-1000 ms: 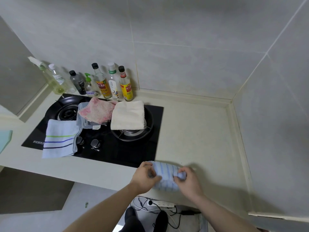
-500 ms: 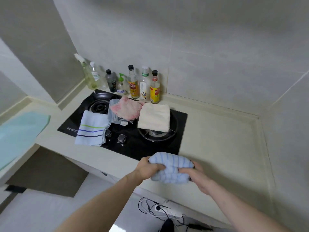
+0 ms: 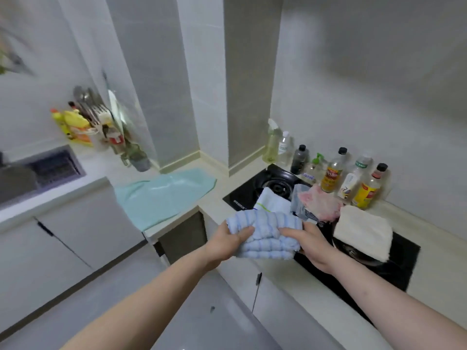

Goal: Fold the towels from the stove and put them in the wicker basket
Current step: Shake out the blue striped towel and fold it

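Note:
A folded light-blue striped towel (image 3: 266, 236) is held in the air in front of the counter edge. My left hand (image 3: 227, 242) grips its left end and my right hand (image 3: 307, 242) grips its right end. On the black stove (image 3: 401, 258) behind lie a cream towel (image 3: 362, 232), a pink towel (image 3: 321, 203), a grey-blue cloth (image 3: 298, 205) under the pink one, and a white towel with coloured stripes (image 3: 271, 202). No wicker basket is in view.
Several bottles (image 3: 331, 173) stand along the wall behind the stove. A pale green cloth (image 3: 164, 195) lies on the counter to the left. Further left are a sink (image 3: 38, 170) and a utensil holder (image 3: 101, 127). White cabinets (image 3: 63, 236) run below.
My view has swung left, so the stove now sits at the right. Both hands have lifted the folded blue towel off the counter and carried it left, past the counter edge.

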{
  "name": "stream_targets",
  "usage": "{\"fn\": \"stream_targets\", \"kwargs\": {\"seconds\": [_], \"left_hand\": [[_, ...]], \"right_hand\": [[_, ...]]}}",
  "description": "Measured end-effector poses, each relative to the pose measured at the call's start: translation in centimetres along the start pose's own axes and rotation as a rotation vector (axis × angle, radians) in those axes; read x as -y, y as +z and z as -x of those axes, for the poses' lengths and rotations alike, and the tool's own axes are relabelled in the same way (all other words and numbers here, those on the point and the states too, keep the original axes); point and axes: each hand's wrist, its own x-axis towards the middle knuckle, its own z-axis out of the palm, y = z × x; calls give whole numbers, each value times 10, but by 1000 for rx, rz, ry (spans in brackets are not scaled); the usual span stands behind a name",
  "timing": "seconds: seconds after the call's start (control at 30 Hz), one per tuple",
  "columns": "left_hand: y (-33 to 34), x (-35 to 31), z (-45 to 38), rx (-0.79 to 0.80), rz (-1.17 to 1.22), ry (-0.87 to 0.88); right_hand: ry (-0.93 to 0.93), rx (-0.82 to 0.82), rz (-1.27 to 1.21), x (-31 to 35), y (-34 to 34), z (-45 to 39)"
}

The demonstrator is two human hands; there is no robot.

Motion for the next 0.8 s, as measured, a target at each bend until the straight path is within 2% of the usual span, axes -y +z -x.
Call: {"fn": "stream_targets", "kwargs": {"seconds": [0.17, 0.43, 0.8], "left_hand": [[-116, -4, 37, -201, 9, 4], [-264, 11, 98, -491, 213, -61], [-438, 16, 154, -918, 92, -141]], "right_hand": [[-55, 156, 95, 43, 119, -28], [-74, 490, 216, 89, 292, -65], [-72, 850, 285, 129, 522, -142]]}}
